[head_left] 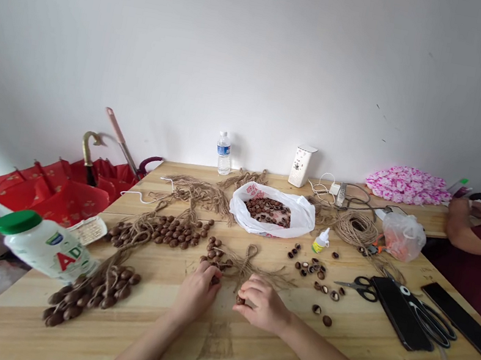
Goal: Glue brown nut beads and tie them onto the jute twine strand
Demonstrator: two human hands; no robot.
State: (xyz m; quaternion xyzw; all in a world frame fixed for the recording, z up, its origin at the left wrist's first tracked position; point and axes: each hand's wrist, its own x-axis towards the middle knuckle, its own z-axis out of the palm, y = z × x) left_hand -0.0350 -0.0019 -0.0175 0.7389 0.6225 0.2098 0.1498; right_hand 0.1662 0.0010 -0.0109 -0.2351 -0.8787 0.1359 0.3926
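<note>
My left hand [197, 292] rests on the wooden table with its fingers curled around a brown nut shell [215, 280]. Between the thumb and fingers of my right hand [263, 306] is another round nut shell [240, 300]. Just beyond both hands lies a bundle of jute strings [249, 259] with a loop at its top. Several brown shells [215, 251] hang together on its left side. To the right of my right hand are loose half shells [309, 269], some with the hollow side up, and a small glue bottle [321, 241] with a white cap.
A white plastic bag [241, 217] of shells stands at the back. Finished-looking shell bunches [179, 232] and a green-lidded jar [47, 245] are at left. Jute coil [356, 229], scissors [363, 287], and a black phone [400, 314] lie right. Another person's arm [469, 229] is at far right.
</note>
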